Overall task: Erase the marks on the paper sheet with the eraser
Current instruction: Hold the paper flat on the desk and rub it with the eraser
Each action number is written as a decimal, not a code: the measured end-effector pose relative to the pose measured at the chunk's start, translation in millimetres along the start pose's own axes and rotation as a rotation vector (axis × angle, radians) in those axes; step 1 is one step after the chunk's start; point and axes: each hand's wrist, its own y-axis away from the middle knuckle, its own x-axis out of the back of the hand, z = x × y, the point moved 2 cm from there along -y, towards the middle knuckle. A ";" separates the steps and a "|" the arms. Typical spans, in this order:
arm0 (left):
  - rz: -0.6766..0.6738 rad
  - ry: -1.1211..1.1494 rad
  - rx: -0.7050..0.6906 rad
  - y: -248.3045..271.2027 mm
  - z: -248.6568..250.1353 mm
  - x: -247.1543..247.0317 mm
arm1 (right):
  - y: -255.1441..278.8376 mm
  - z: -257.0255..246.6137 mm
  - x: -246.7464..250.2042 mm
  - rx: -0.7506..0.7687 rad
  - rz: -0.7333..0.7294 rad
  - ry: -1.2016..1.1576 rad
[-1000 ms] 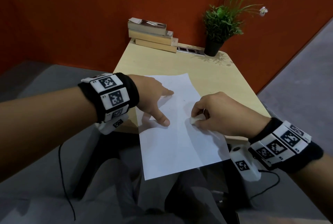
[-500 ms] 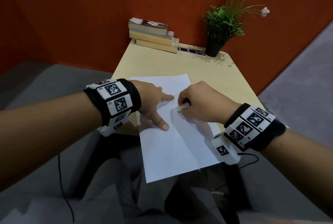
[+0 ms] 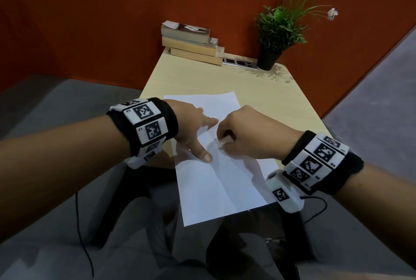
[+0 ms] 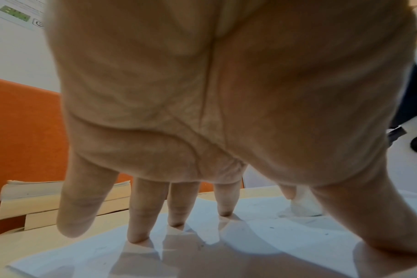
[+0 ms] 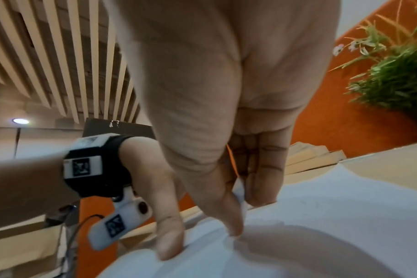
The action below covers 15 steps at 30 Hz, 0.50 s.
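Note:
A white paper sheet point(image 3: 216, 185) lies on the small wooden table point(image 3: 202, 79), its near end hanging over the table's front edge. Faint pencil marks point(image 3: 212, 107) show near its far edge. My left hand point(image 3: 193, 131) presses flat on the sheet's left part with spread straight fingers point(image 4: 136, 235). My right hand point(image 3: 243, 135) pinches a small white eraser point(image 3: 221, 143) against the paper at mid-sheet, close to the left thumb. The eraser point(image 4: 302, 206) also shows in the left wrist view and, between thumb and fingers, the eraser point(image 5: 240, 195) in the right wrist view.
A stack of books point(image 3: 191, 43) sits at the table's far left. A potted plant point(image 3: 274, 39) and a socket strip point(image 3: 239, 62) stand at the far right against an orange wall. Cables point(image 3: 83, 223) hang beside my legs below the table.
My right hand with the eraser has slid left and away across the sheet, from the right edge to the middle by the left thumb. The left hand has stayed pressing the paper.

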 end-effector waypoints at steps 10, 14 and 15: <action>-0.005 0.003 0.006 -0.4 -0.3 -0.4 | -2.8 5.7 -2.3 -0.040 0.041 -0.018; -0.008 0.003 0.009 -1.5 -1.0 1.0 | -2.7 15.4 1.7 -0.070 0.056 -0.103; -0.008 0.001 0.011 -1.4 -1.3 0.9 | -2.2 18.1 2.1 -0.072 0.064 -0.112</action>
